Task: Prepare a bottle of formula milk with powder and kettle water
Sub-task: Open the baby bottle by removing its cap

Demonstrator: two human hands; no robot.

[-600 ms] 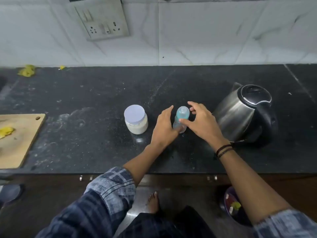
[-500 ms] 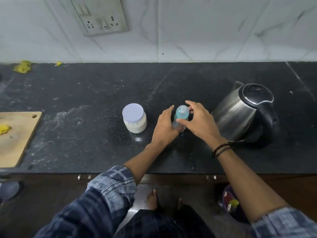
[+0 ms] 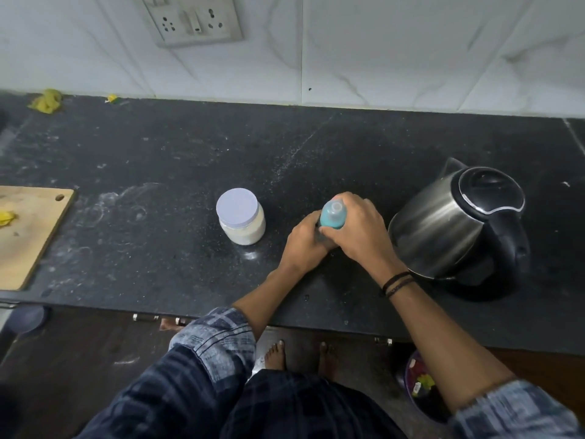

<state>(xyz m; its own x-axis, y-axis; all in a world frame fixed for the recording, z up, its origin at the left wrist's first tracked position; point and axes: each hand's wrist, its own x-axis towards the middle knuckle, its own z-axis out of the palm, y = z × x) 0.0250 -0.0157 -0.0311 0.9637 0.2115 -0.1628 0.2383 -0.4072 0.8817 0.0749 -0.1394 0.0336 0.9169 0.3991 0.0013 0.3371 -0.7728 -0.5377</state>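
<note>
bottle (image 3: 332,215): upright over counter (image 3: 158,160), base hidden by both hands
left hand (image 3: 305,245): wrapped round bottle's lower body
right hand (image 3: 361,232): curled round teal top
powder jar (image 3: 241,217): 9 o'clock of bottle, lidded
kettle (image 3: 456,223): 3 o'clock of bottle, lid closed

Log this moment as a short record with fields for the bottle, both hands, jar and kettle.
bottle: teal top on, held between jar and kettle
left hand: grips the bottle's lower part
right hand: curled round the bottle's top
jar: white powder inside, lid on, on the counter
kettle: steel, lid shut, right of the hands
</note>
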